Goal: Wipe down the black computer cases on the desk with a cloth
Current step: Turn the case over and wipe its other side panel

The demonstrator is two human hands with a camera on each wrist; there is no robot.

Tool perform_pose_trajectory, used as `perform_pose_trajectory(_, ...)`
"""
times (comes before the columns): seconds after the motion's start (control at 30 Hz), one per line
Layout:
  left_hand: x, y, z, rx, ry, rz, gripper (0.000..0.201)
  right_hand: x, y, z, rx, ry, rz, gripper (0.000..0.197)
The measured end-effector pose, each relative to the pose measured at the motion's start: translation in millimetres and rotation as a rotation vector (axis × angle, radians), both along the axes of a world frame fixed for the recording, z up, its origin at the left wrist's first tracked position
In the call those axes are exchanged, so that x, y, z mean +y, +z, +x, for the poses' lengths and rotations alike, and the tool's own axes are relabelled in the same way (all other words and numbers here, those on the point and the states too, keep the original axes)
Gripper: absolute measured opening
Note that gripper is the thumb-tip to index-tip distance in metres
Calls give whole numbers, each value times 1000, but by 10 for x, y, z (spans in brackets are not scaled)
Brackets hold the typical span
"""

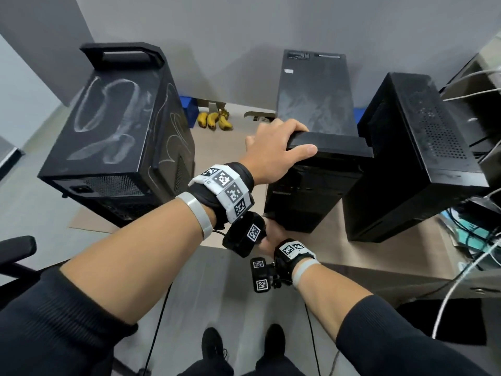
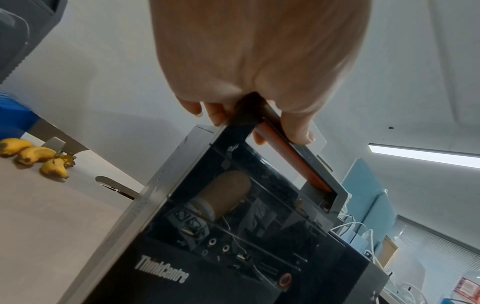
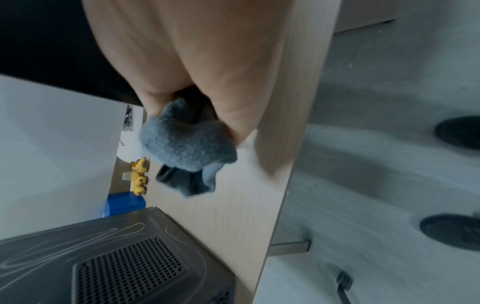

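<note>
Middle computer case [image 1: 315, 169]: black tower, "ThinkCentre" lettering on its front panel, top dulled with pale dust smears; stands at the desk's [image 1: 217, 147] front edge, between two other cases, with its front top edge under the left hand [image 1: 273, 150]. Left hand: fingers curled over the case's carry handle [image 2: 293, 152], thumb laid along the front lip. Cloth [image 3: 187, 148]: grey, fleecy, bunched; gripped in the right hand [image 1: 268, 240], whose fingers close round it low at the case's front corner, by the desk's front edge; whether the cloth touches the case cannot be told. Left computer case [image 1: 116, 137]: black, broad, top and side marked with white looping streaks, perforated vent panel at the near end; stands toward the desk's left edge. Right computer case [image 1: 417, 156]: black, dusty, perforated top; stands just beside the middle one. Bananas [image 1: 214, 120]: small bunch, yellow with brown spots, at the desk's back edge. Blue box [image 1: 189, 109]: back edge, partly behind the left case. Cables [image 1: 477, 77]: white and black, at the desk's right end
</note>
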State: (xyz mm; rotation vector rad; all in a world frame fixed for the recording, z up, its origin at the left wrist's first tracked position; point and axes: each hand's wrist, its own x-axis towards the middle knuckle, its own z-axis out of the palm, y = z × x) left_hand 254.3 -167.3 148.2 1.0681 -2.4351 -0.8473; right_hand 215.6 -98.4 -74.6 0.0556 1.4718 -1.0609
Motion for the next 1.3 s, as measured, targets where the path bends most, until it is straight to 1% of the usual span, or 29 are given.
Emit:
perform_pose_trajectory(0.07, 0, -5, 1, 1, -10, -16, 39, 91, 146, -45, -61, -19, -21, 31)
perform_pose_trajectory(0.13, -6, -29, -5, -2, -6, -55, 40, 214, 320, -126, -66, -16, -51, 30)
perform_pose_trajectory(0.2, 5, -55, -16, -5, 13, -93, 40, 348, 473, -245, -13, -40, -57, 20)
perform_pose_trajectory(0.23, 14, -64, -23, -2, 28, -104, 39, 400, 540, -310, 12, -63, -72, 9)
perform_pose_trajectory(0.27, 24, -71, -31, 6, 43, -111, 38, 440, 599, -394, 39, -97, -90, 7)
perform_pose_trajectory(0.3, 34, -75, -38, 18, 56, -116, 37, 479, 665, -495, 80, -104, -103, 12)
perform_pose_trajectory(0.33, 46, -76, -39, 27, 65, -113, 36, 504, 736, -593, 96, -101, -128, 9)
perform_pose_trajectory(0.37, 61, -70, -53, 39, 69, -104, 34, 528, 822, -695, 87, -85, -168, 9)
perform_pose_trajectory(0.43, 78, -63, -61, 56, 84, -69, 32, 503, 922, -836, 53, -80, -211, 16)
perform_pose_trajectory(0.5, 101, -54, -66, 60, 101, -60, 31, 471, 927, -853, 75, -50, -185, 16)
perform_pose_trajectory(0.57, 117, -47, -67, 50, 121, -77, 33, 472, 848, -776, 146, -14, -124, 10)
perform_pose_trajectory(0.63, 141, -47, -75, 34, 145, -89, 34, 487, 780, -744, 175, 17, -102, 7)
perform_pose_trajectory(0.7, 154, -46, -92, 28, 164, -79, 35, 470, 814, -795, 144, 31, -152, 13)
perform_pose_trajectory(0.8, 185, -39, -149, 34, 169, -59, 35, 477, 939, -1012, 94, 25, -235, 35)
perform_pose_trajectory(0.87, 215, -26, -203, 34, 157, -68, 36, 523, 948, -1144, 147, -3, -231, 44)
perform_pose_trajectory(0.9, 227, -20, -218, 28, 152, -71, 36, 555, 891, -1205, 190, -27, -215, 46)
perform_pose_trajectory(0.93, 229, -19, -220, 25, 151, -75, 36, 593, 854, -1229, 211, -41, -199, 44)
perform_pose_trajectory(1.0, 201, -32, -178, 15, 167, -64, 36, 628, 788, -1178, 201, -39, -174, 32)
perform_pose_trajectory(1.1, 203, -31, -124, -18, 195, -91, 39, 554, 740, -954, 249, 41, -135, 30)
perform_pose_trajectory(1.17, 245, -2, -134, -35, 199, -84, 40, 483, 793, -757, 249, 138, -160, 24)
perform_pose_trajectory(1.2, 255, -3, -132, -25, 198, -57, 40, 442, 817, -673, 228, 183, -184, 25)
perform_pose_trajectory(1.23, 259, -10, -99, -10, 188, -16, 43, 408, 872, -599, 211, 215, -201, 30)
perform_pose_trajectory(1.3, 262, -23, 61, 85, 157, 43, 51, 338, 971, -481, 179, 255, -228, 36)
